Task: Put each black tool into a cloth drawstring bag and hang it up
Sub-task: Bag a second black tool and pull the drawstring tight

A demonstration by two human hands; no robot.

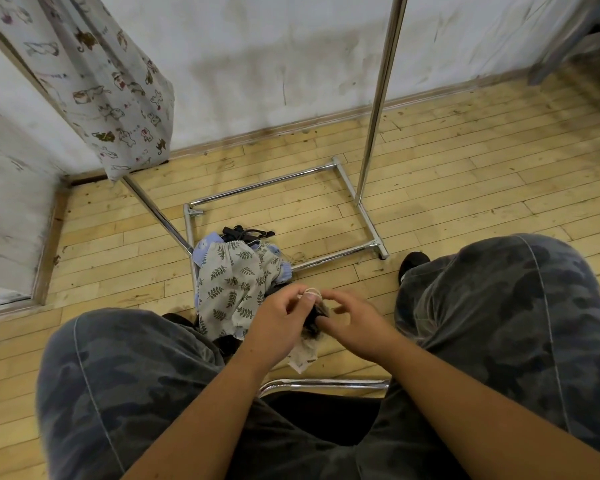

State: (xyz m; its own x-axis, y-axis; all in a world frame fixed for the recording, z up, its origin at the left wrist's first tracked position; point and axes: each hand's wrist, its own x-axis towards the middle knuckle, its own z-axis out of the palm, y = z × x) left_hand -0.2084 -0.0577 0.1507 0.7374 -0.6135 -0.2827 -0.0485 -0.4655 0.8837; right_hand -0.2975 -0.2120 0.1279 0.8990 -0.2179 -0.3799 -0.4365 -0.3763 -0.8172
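Over pale plank flooring (430,188), the left hand (278,317) and right hand (352,322) are pinching a small pale cloth drawstring bag (303,355) around a black tool (313,320), whose cord could be slipping free.

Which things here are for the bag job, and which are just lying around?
For the job: small cloth bag in both hands, left hand, right hand, black tools, leaf-print bags, hung bag, metal rack.
Just there: chair rail, shoe.

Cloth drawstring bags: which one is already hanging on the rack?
The white animal-print cloth bag at upper left hangs from the metal rack; the leaf-print bag lies on the floor.
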